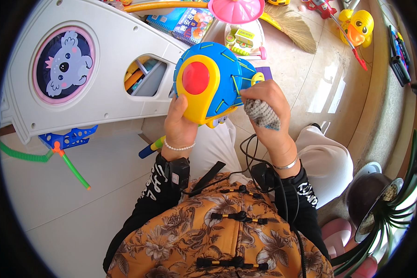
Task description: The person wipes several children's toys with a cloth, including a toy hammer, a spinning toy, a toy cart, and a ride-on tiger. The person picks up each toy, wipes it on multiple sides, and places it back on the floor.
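Note:
A blue and yellow plastic toy (217, 80) with a red round button and green line marks is held up before me. My left hand (181, 121) grips its lower left side, the thumb on the yellow part. On the toy's right side rests my right hand (272, 111), which has a grey knitted cloth (263, 114) bunched in its fingers. The cloth hangs over the palm side, and the fingertips are partly hidden behind it and the toy.
A white plastic panel (118, 104) with a koala picture lies at left. Beneath it is a blue toy piece (73, 138) with green tubes. Books (191, 24), a yellow duck (359, 27) and a broom head (292, 29) lie beyond. A potted plant (371, 198) stands at right.

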